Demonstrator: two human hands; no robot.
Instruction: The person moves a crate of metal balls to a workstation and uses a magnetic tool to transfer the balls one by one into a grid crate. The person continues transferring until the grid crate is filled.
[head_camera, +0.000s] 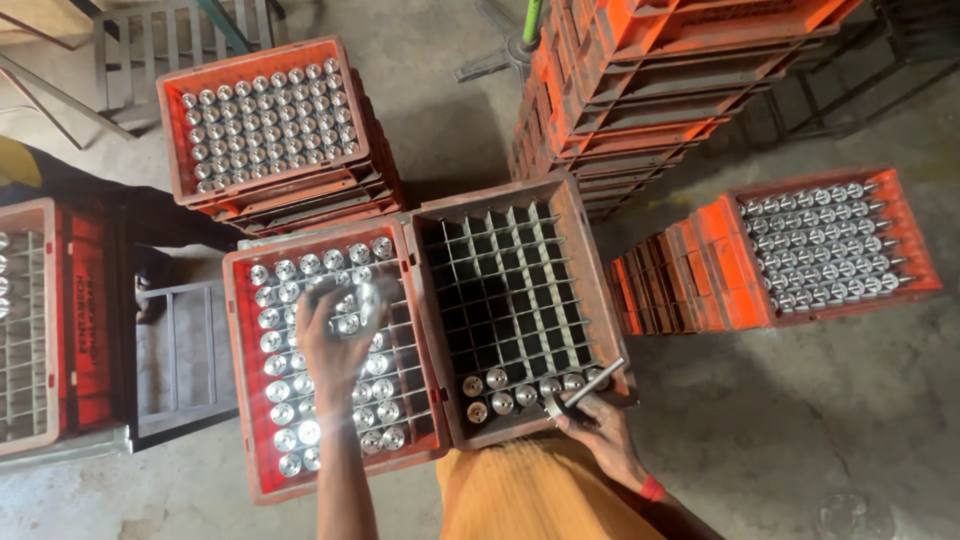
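Head view: my left hand (328, 340) grips a metal cylinder (362, 303) over the full crate (240, 370); my right hand (600, 425) pinches a shafted part (585, 388) at the mostly empty divider crate's (590, 270) near edge.

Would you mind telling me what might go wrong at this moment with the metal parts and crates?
The left hand lifts a shiny metal part above the fuller crate; if it slipped, it might dent the parts below. The right hand holds another part at the rim of the nearly empty crate, where it might miss its slot.
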